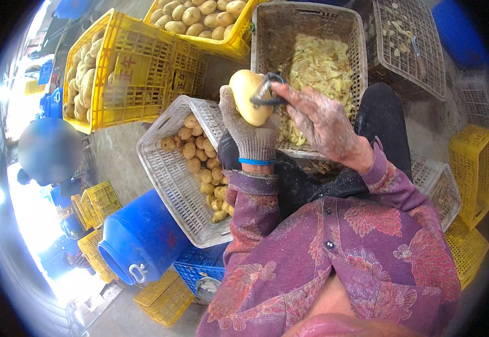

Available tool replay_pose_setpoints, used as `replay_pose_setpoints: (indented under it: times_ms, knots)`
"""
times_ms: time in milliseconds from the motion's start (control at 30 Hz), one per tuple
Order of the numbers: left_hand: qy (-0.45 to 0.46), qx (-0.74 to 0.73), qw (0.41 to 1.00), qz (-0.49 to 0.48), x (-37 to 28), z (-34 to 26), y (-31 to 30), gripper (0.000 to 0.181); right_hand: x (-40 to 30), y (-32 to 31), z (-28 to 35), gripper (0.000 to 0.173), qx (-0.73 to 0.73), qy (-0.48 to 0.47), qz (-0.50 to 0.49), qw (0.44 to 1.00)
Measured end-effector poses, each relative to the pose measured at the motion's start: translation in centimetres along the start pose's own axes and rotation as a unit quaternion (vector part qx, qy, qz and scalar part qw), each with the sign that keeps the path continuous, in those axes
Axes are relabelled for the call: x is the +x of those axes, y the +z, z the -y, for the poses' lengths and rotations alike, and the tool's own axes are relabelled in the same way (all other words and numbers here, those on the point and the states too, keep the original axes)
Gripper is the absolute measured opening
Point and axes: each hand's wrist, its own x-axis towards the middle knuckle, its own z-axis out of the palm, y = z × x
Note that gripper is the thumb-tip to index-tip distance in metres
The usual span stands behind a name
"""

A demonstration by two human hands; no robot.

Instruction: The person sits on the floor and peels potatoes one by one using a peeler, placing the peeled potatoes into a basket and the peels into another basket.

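Note:
My left hand (250, 130), in a knitted glove with a blue cuff edge, grips a potato (246, 94) with pale, smooth flesh. Bare, my right hand (322, 120) holds a peeler (265, 94) with a dark frame against the potato's right side. Beneath both hands is a grey plastic crate (361, 54) with a heap of potato peelings (320, 63). To the left, a tilted whitish crate (156, 168) holds many unpeeled potatoes (205, 175).
Two yellow crates (130, 80) of potatoes stand at the upper left. An upturned grey crate (410, 71) with scraps and a blue-bladed tool (415, 46) is at the upper right. A blue barrel (143, 236) lies lower left; more yellow crates (473, 177) stand right. A person (50, 151) is far left.

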Motion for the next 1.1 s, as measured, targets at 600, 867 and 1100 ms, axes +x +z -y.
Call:
replay_pose_setpoints:
  times_ms: [600,867,1100]
  knots:
    - [-0.005,-0.074,0.997,-0.010,-0.2,0.4,0.6,0.071,-2.9,2.0,0.7,0.054,-0.014,0.041,-0.005,0.999]
    - [-0.011,-0.047,0.998,0.048,0.0,-0.5,0.0,0.066,-0.4,-0.7,-1.0,0.052,0.009,0.024,0.088,0.996]
    - [-0.029,-0.133,0.990,0.025,-0.1,0.2,0.8,0.056,2.8,1.7,-1.0,0.044,-0.032,0.016,0.028,0.999]
